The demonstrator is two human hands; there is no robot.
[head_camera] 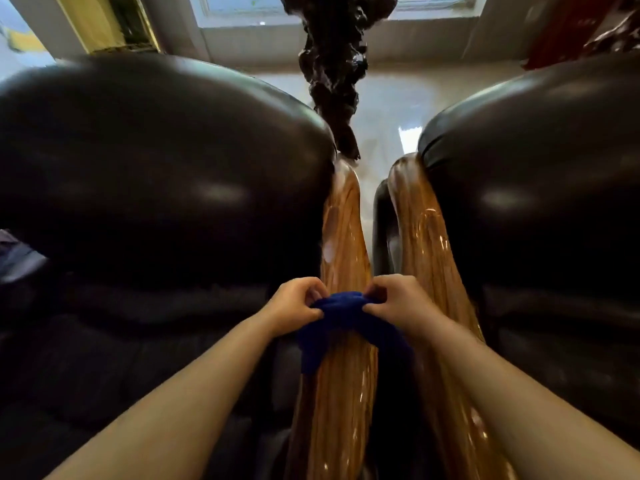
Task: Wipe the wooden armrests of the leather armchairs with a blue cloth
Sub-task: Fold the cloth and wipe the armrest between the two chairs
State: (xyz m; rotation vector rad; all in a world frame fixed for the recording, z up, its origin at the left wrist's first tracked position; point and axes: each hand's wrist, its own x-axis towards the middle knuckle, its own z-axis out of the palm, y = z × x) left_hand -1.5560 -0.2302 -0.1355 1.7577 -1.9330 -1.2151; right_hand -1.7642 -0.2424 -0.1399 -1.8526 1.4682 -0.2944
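left hand [294, 304] pinches blue cloth [341, 325] | right hand [394, 304] pinches it too | cloth draped over left wooden armrest [343, 237] | narrow gap to right armrest [420, 244] at 3 o'clock

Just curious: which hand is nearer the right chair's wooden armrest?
Right. The right hand is beside that armrest; the left hand is across the blue cloth, farther away.

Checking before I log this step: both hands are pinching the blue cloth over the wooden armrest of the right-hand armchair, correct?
Not quite. In the head view the left hand and right hand both pinch the blue cloth, but it drapes over the wooden armrest of the left-hand armchair, not the right-hand one.
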